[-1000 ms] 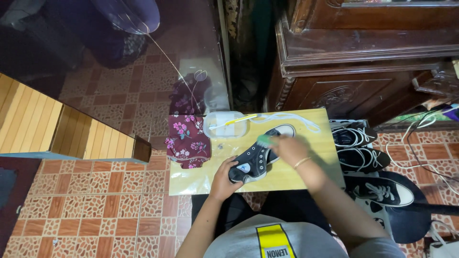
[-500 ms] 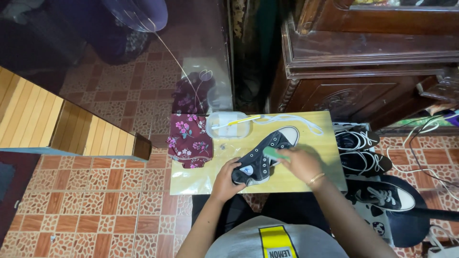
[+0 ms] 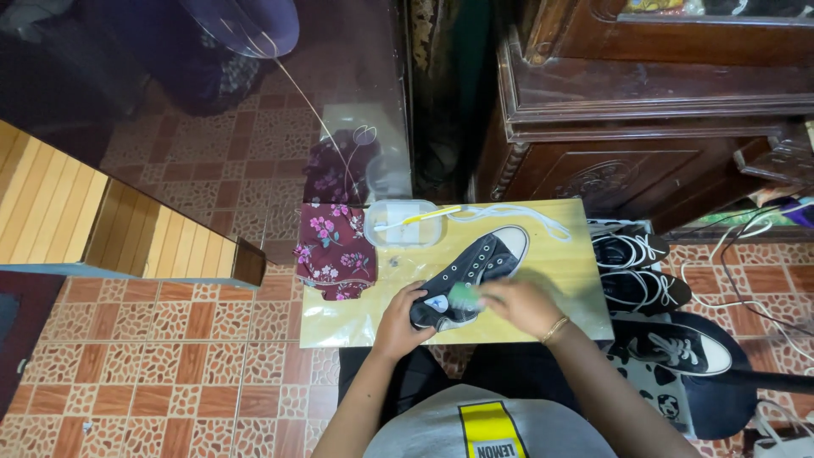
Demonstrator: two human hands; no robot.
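On the wooden table (image 3: 577,280), left hand (image 3: 398,318) clamps black sneaker (image 3: 471,276); right hand (image 3: 526,305) pinches green brush (image 3: 465,297).

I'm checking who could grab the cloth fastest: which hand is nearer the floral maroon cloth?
Left. The left hand grips the black sneaker just right of the floral cloth; the right hand, holding a green brush, lies farther right.

Small wooden table (image 3: 585,280), black sneaker (image 3: 475,271), floral maroon cloth (image 3: 333,248), clear plastic container (image 3: 398,225), white laces (image 3: 526,216)

A home room: patterned tile floor (image 3: 170,373), carved dark wood cabinet (image 3: 644,110) far right, shoes (image 3: 640,267) on the floor.
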